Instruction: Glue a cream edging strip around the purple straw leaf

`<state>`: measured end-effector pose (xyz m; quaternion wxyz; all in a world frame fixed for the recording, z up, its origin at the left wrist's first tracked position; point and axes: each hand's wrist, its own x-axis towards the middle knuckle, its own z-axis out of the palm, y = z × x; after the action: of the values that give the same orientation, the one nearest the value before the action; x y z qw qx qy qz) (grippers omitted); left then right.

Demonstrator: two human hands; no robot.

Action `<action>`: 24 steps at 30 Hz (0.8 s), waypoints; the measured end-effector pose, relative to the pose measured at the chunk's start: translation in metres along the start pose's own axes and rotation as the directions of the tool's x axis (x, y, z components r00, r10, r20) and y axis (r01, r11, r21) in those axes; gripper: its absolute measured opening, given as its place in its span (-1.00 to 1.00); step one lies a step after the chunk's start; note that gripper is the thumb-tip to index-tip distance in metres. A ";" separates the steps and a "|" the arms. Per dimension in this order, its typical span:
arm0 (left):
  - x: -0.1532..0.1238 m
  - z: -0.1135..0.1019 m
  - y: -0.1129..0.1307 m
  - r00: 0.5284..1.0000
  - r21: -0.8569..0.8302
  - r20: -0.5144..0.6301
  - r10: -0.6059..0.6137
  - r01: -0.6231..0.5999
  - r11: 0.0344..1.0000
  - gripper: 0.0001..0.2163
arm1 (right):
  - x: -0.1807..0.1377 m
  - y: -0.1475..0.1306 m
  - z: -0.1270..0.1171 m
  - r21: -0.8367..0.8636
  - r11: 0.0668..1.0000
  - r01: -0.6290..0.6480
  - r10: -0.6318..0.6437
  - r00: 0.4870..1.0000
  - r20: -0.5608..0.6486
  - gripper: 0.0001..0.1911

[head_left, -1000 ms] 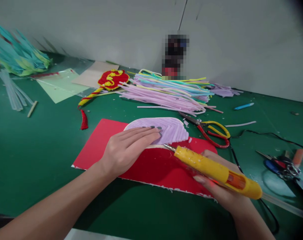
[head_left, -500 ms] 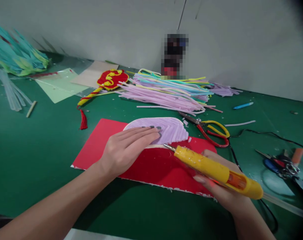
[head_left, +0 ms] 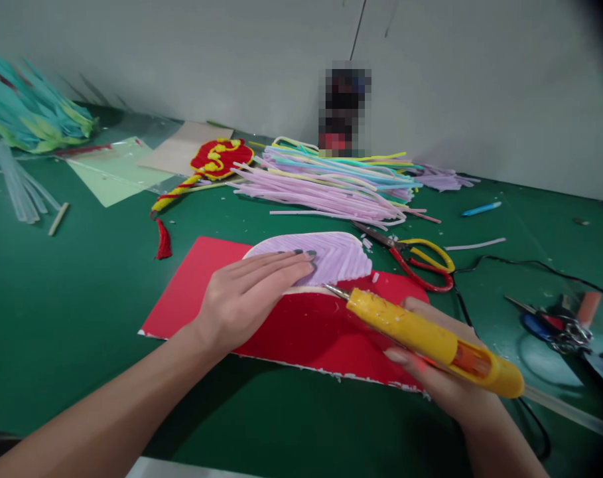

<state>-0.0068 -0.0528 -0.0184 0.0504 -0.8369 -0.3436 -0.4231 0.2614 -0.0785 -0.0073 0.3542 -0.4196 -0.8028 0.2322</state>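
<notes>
My left hand (head_left: 254, 285) lies flat, fingers stretched out, on a rounded panel covered with lilac pipe cleaner strips (head_left: 338, 259). Part of that panel is hidden under the fingers. Beneath it is a red sheet (head_left: 301, 338) with ragged white edges. My right hand (head_left: 445, 372) is wrapped round a yellow hot glue gun (head_left: 405, 325), with a clear glue stick (head_left: 564, 411) poking out of its back end. The gun's metal nozzle meets or nearly meets the panel's lower edge, close to the left fingertips.
Scissors (head_left: 420, 259) lie just beyond the panel's right end. Behind are bundled pipe cleaners (head_left: 326, 186) and a red and yellow fan-shaped ornament (head_left: 221, 159). Keys (head_left: 560, 328) and a black cord (head_left: 500, 259) are at right, glue sticks (head_left: 20, 186) at left.
The whole view has shifted slightly, with the table things a little further left. Both hands keep their places, and the nozzle stays at the panel's lower edge.
</notes>
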 end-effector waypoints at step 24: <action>0.001 -0.002 0.001 0.999 0.011 -0.033 -0.002 0.002 1.000 -0.69 | 0.000 0.002 -0.006 0.001 1.000 -0.011 0.011 1.000 -0.026 -0.77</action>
<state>-0.0072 -0.0532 -0.0162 0.0603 -0.8292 -0.3460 -0.4349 0.2668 -0.0770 -0.0053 0.3634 -0.4269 -0.7957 0.2291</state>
